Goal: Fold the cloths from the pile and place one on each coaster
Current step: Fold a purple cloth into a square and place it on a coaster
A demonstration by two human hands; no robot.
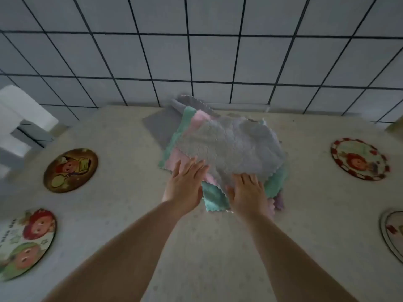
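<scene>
Pile of fluffy grey, pink and mint cloths [226, 149] lay mid-counter by back edge | left hand [185, 184], right hand [247, 192] flat-fingered on its near edge, apparently gripping nothing | four round picture coasters [70, 170] bare; folding unstarted.

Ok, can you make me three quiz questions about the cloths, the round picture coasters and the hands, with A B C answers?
1. Where is the pile of fluffy cloths?
A. table's far middle
B. floor
C. on a coaster

2. How many round picture coasters show?
A. one
B. four
C. seven

3. What are the hands doing?
A. clapping
B. holding a cup
C. touching the pile

Answers: A, the pile lies on the pale table near the tiled wall. B, two left, two right. C, left hand and right hand rest on its near edge.
</scene>
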